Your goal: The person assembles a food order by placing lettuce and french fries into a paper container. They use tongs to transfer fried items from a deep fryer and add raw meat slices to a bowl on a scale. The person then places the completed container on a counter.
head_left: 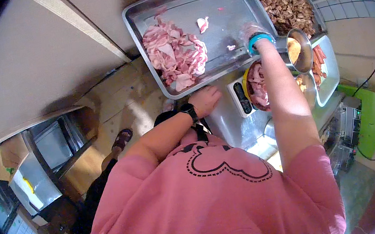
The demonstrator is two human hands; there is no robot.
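The pale pink sliced meat [172, 55] lies in 2 main places: a large heap at the left end of the steel tray [225, 5], and a smaller amount inside the yellow-rimmed bowl [257, 88], which seems to rest on the white scale [242, 101]. Judging by that, the bowl is at least partly filled, while much of the meat is left in the tray — the heap plus a few loose scraps [203, 24] well apart from it. Whether the amount in the bowl is complete, I cannot tell; the right forearm hides part of it

The right hand [254, 34], in a clear plastic glove with a teal band at the wrist, is over the right end of the tray, near its rim. Glare and blur cover the fingers, so I cannot tell how wide the grip is or whether it holds anything. The left hand [206, 101], bare, rests just beside the tray's near edge, fingers slightly bent — nothing shows in it, though its underside is hidden

To the right stand a steel bowl [305, 60] with orange-yellow powder and a white tub [330, 84] with reddish pieces
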